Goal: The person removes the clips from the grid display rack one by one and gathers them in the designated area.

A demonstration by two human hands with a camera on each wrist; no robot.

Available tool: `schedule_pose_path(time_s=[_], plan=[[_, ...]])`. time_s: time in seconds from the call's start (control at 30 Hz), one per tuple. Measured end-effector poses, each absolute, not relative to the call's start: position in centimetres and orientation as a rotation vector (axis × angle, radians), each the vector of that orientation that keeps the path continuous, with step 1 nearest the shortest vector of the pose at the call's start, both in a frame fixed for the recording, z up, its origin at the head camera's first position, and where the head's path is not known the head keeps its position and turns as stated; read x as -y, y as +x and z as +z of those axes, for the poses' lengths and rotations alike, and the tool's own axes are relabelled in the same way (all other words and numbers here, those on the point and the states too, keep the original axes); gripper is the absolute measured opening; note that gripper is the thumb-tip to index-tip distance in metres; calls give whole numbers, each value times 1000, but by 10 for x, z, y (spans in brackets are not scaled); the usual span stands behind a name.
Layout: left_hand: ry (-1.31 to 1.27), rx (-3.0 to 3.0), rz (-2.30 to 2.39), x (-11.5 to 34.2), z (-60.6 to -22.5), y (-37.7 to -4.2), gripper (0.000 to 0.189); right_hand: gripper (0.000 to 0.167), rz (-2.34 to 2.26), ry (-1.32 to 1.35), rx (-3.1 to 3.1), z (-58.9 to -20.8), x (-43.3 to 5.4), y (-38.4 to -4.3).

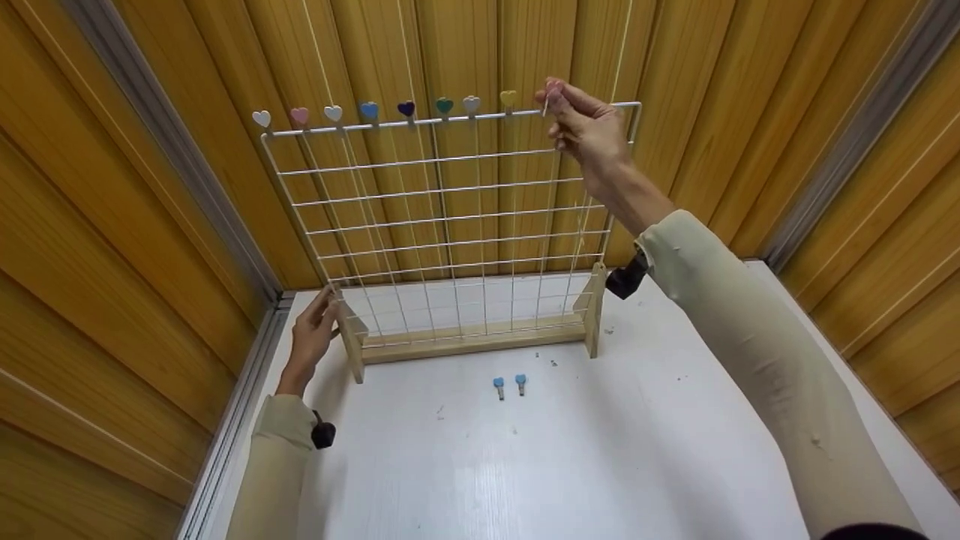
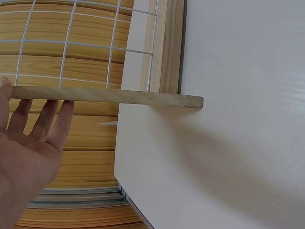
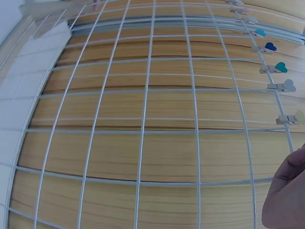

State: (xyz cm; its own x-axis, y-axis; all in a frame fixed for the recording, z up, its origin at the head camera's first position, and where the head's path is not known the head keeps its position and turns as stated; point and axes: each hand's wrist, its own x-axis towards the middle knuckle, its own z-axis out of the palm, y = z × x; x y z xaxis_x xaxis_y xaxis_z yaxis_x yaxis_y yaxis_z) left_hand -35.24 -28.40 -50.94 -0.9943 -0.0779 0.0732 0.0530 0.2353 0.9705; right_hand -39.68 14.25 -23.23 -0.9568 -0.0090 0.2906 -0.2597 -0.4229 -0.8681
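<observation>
Head view: pink clip (image 1: 554, 88) being pinched by right hand (image 1: 592, 133), one o'clock; wooden stand (image 1: 472, 345) being gripped by left hand (image 1: 310, 336), eight o'clock; rack (image 1: 424, 121) being topped by heart clips (image 1: 406, 109).

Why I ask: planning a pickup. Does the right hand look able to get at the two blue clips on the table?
Probably not right away: the right hand pinches a pink clip. Once freed, it likely could; the blue clips lie uncovered in front of the stand.
</observation>
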Motion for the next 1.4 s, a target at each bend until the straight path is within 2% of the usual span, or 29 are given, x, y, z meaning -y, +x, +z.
schedule_pose_path(time_s=[0.1,0.37,0.57,0.87,1.13,1.4], plan=[[29,2382,-1874,284,-508,-352,53,36,2479,406,1655,-238,-144,-394],[20,2394,-1883,283,-506,-349,53,24,2261,572,1883,-269,-156,-384],[47,2416,-1866,284,-506,-350,55,26,2134,700,2020,-293,-162,-378],[52,2421,-1871,284,-506,-349,56,23,2133,651,2144,-320,-167,-372],[51,2410,-1889,284,-506,-349,55,31,2106,617,2282,-350,-175,-370],[50,2398,-1904,282,-504,-348,54,31,2134,583,2321,-377,-179,-368]])
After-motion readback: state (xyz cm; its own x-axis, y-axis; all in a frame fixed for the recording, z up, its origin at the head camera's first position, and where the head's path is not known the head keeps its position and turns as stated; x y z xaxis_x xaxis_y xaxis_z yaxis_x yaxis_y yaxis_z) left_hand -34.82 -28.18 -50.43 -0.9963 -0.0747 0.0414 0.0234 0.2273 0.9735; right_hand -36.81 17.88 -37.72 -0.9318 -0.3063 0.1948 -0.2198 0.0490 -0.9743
